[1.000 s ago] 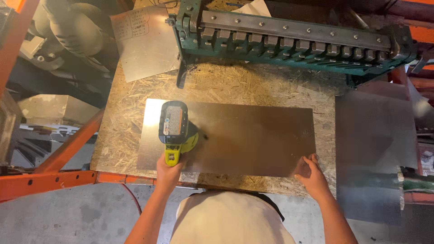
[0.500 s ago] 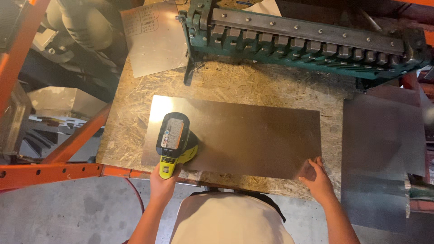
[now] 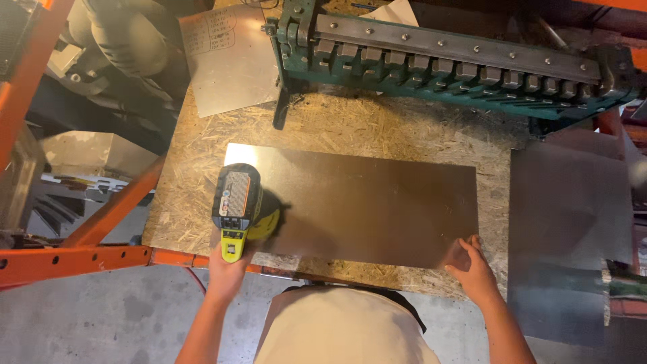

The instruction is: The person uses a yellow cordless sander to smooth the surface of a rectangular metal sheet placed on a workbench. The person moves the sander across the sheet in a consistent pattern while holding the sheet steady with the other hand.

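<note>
A rectangular metal sheet [image 3: 367, 205] lies flat on a chipboard bench top [image 3: 350, 128]. My left hand [image 3: 228, 269] grips the handle of a yellow-green and black cordless power tool [image 3: 237, 205], whose body stands over the sheet's near left part. My right hand [image 3: 472, 266] rests with spread fingers on the sheet's near right corner, pressing it down.
A green metal bending brake [image 3: 445, 57] spans the back of the bench. Another metal sheet [image 3: 226, 57] lies at the back left, and a larger one [image 3: 569, 229] hangs off the right side. Orange rack beams [image 3: 74, 259] frame the left, with concrete floor below.
The power tool has shifted slightly toward the near left edge of the sheet. My right hand stays on the near right corner.
</note>
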